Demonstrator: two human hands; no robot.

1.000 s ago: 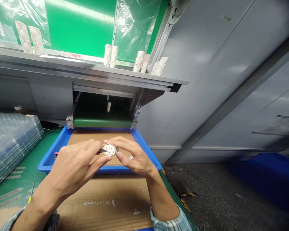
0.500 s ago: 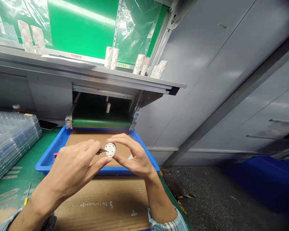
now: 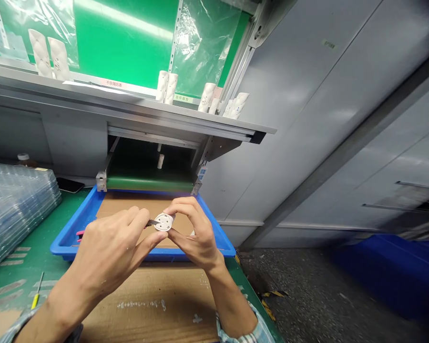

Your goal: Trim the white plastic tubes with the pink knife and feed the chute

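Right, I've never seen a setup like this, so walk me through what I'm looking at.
There is no machine arm here: these are a person's own bare hands, seen from a camera worn on the head, looking forward and down. All the pictures come from that one camera.

The left hand holds a dark blade against a white part with small holes in its round face. The right hand grips that part from the other side.

Below them are a blue tray and cardboard. On the green bench lie clear trays, a phone and a yellow-handled tool.
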